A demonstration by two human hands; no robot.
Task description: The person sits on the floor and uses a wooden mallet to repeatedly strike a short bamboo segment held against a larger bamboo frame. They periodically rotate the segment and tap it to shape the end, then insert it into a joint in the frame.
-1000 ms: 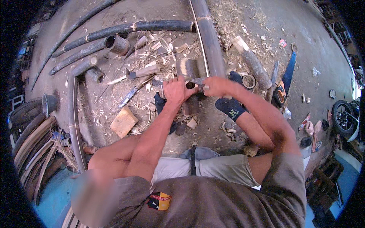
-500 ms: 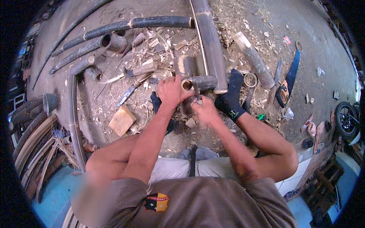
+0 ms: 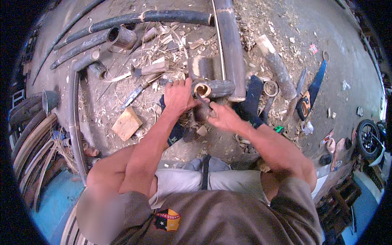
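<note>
While left hand (image 3: 178, 96) clamps short bamboo section (image 3: 215, 88) on ground w/ shavings, right hand (image 3: 222, 118) grips curved blade (image 3: 201, 99) at its open end. Section's dark-skinned outside, pale hollow rim, lying just beside long bamboo pole (image 3: 230, 45).

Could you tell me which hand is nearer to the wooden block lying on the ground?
Left. The left hand grips the short bamboo piece just right of and above the wooden block; the right hand is farther right, past the bamboo's open end.

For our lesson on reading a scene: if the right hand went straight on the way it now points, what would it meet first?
The right hand points up and left with a blade at the short bamboo piece. It would probably meet that piece's open end first, right beside the left hand; depth is hard to judge here.
</note>
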